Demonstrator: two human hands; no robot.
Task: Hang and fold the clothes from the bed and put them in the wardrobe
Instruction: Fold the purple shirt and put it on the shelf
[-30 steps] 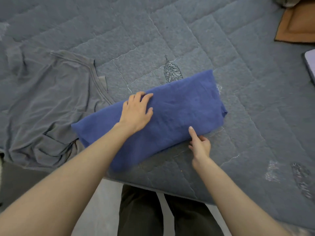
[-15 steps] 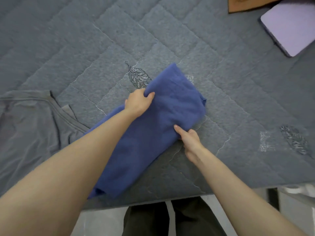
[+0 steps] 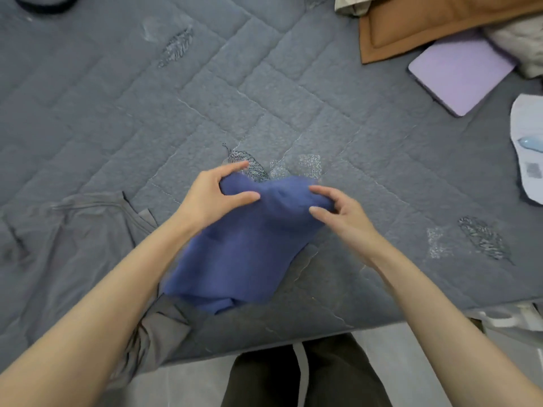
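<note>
Mid-fold, the left hand (image 3: 211, 198) and right hand (image 3: 343, 218) each pinch a far corner of the blue garment (image 3: 244, 254) just beside the grey T-shirt (image 3: 73, 245); next, probably laying that edge squarely onto its near hem.

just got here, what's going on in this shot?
A person at the bed edge is folding a blue garment. The left hand and right hand each pinch a far corner, holding that end raised off the quilt. A grey shirt lies unfolded to the left.
</note>
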